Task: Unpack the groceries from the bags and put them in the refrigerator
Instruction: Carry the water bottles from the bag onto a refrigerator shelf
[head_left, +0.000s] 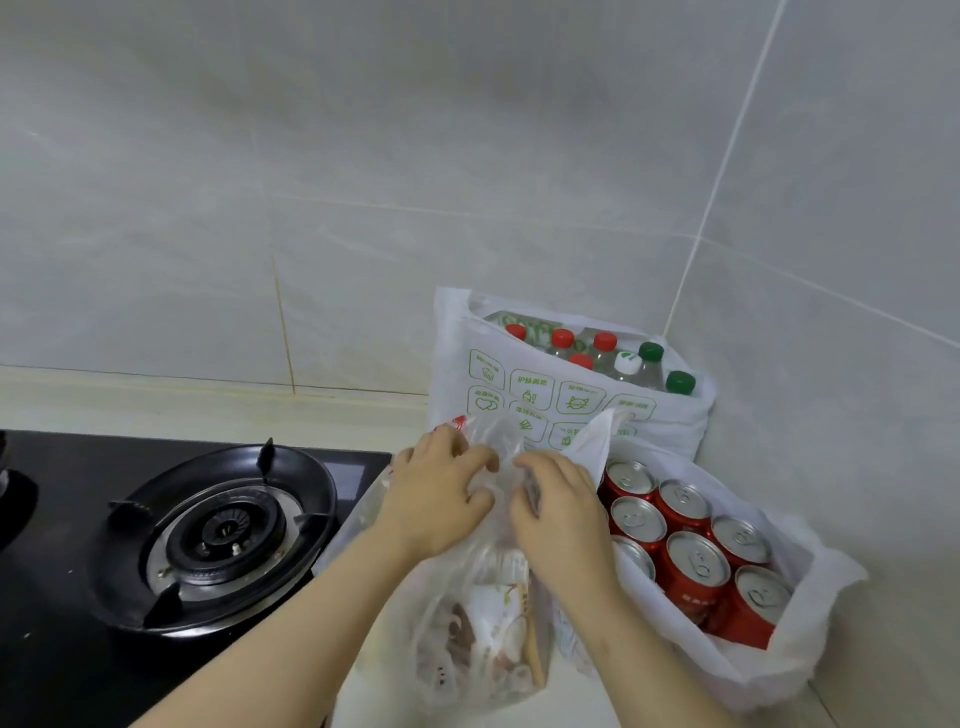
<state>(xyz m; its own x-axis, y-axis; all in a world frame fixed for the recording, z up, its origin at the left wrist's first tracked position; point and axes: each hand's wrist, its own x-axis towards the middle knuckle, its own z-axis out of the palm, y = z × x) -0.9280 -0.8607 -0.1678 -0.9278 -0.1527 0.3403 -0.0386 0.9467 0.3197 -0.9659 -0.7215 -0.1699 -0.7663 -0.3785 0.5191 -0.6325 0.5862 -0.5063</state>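
Left hand (436, 499) and right hand (561, 512) both pinch the clear bag (483, 613) at the worktop's (182, 410) front edge, beside the cans (691, 551).

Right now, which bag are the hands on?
The clear plastic bag beside the black stove: left hand and right hand grip its top. Neither holds the white bag of red cans or the green-printed bottle bag.

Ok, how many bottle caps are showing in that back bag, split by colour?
Red caps: 4
Green caps: 2
White caps: 1
Total: 7 caps showing in the white printed bag; any more lower down would be hidden.
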